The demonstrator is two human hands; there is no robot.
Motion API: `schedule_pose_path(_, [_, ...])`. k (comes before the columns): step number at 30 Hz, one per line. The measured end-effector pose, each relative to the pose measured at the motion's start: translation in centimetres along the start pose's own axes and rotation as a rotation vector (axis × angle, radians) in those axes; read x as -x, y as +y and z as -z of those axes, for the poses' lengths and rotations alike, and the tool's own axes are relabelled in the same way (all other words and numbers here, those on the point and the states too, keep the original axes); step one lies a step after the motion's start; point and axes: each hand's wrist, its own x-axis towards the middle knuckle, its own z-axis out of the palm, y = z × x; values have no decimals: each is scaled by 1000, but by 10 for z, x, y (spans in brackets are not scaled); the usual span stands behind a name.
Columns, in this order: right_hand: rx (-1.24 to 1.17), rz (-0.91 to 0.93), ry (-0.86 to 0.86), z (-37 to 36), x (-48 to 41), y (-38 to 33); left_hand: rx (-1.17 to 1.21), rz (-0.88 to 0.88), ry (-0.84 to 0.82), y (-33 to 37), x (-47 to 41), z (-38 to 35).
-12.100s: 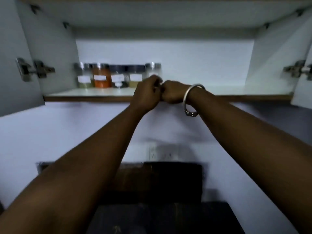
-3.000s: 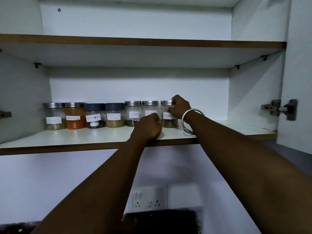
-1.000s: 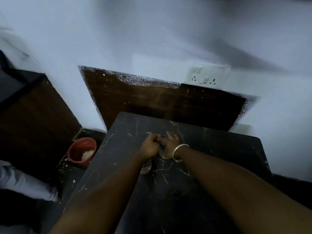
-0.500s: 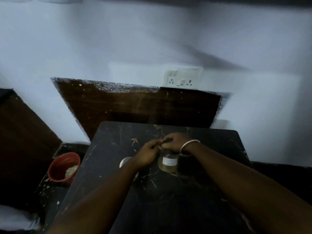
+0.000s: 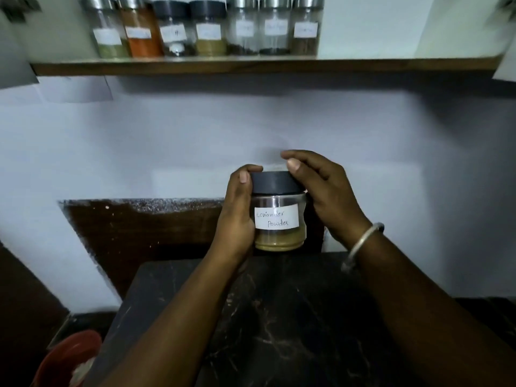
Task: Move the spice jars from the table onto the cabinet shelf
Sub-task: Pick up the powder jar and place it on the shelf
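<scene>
clear glass coriander-powder jar with dark lid (image 5: 276, 213) held up over dark table (image 5: 279, 317) | left hand (image 5: 237, 216) wraps body, right hand (image 5: 324, 191) pinches lid | glass looks slippery, breakable, lightish; grip body not lid | wooden cabinet shelf (image 5: 391, 65) has room right of seven jars

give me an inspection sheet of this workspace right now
surface: dark table with pale streaks
job's things: coriander powder jar, dark lid on, held upright above the table's far edge; seven labelled jars in a row on the cabinet shelf, free space to their right
clutter: red bowl low at the left, something white inside
grips: left hand wraps the jar's side; right hand pinches the lid; bangle on the right wrist
cables: nothing seen
surroundings: pale wall, brown panel behind the table
</scene>
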Motion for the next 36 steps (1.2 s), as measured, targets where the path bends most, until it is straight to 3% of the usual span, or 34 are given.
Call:
schedule_pose_path(9, [-229,152,201,9,17,-25,87,-72,-103,50,7,-40])
schedule_pose_path(36, [-361,110,195,14,9,-52,169,-32,-108,68,1,-50])
